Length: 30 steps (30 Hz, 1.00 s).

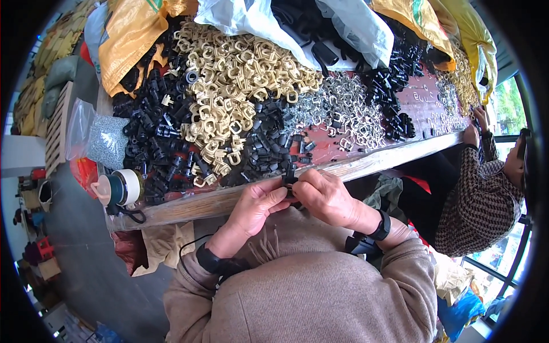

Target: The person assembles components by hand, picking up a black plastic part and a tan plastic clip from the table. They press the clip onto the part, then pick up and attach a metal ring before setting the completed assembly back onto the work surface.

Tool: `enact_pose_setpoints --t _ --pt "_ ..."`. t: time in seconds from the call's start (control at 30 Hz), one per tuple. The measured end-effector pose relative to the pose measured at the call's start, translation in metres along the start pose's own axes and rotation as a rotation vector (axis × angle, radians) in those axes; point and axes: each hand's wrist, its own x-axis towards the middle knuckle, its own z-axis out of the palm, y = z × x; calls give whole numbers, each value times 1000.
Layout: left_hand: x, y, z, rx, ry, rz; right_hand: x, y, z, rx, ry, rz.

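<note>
Both of my hands meet at the table's front edge, around a small black plastic part [290, 172] that stands up between the fingertips. My left hand [255, 207] pinches it from the left with thumb and fingers. From the right, my right hand [326, 197] closes its bent fingers on the same piece. Its lower end is hidden by the fingers. Just beyond my hands lie small black pieces [269, 140], a big heap of beige plastic buckles [240, 74] and a pile of silvery metal hooks [349, 108].
A white and dark-green bottle [123, 187] stands at the table's left corner, beside a clear bag of small grey pieces [107, 140]. Black fittings [157, 123] spread over the left. Open sacks [134, 40] line the back. Another person [483, 194] works at the right.
</note>
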Motion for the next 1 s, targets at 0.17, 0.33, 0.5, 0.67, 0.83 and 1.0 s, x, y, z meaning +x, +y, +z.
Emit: enact_pose_setpoints --t 0.17,0.33,0.5,0.67,0.83,1.0 --pt "2 4 -2 53 37 -15 4 7 7 193 54 108" --pt "6 7 -5 50 35 -34 6 21 9 473 -31 300" --pt "9 12 -6 66 37 -37 12 30 6 703 -193 464" --pt "-3 19 -11 44 63 44 16 41 3 631 -215 342" --pt "-27 27 -38 1 128 162 34 40 -1 391 -217 157" --pt "-37 28 -53 -27 193 226 75 31 13 132 -145 52"
